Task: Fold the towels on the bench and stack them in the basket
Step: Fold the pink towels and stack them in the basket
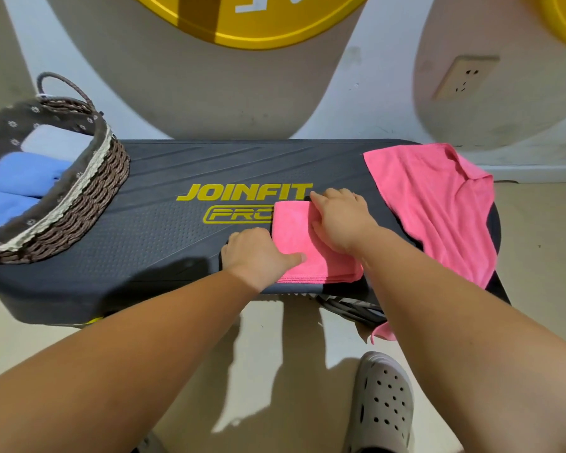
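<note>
A pink towel (294,237) folded into a small rectangle lies near the front edge of the black bench (164,223). My left hand (257,253) holds its left edge, thumb on top and fingers curled at the side. My right hand (340,220) lies on its right part, thumb at the far corner, fingers curled over the far right edge. A second pink towel (438,204) lies unfolded on the bench's right end and hangs over the edge. The woven basket (89,197) stands on the left end and holds two folded blue towels (23,174) and a grey one (56,142).
A wall with a socket (464,78) rises right behind the bench. A grey clog (383,403) stands on the pale floor below the bench's front edge. Bare bench surface lies between the basket and the folded towel.
</note>
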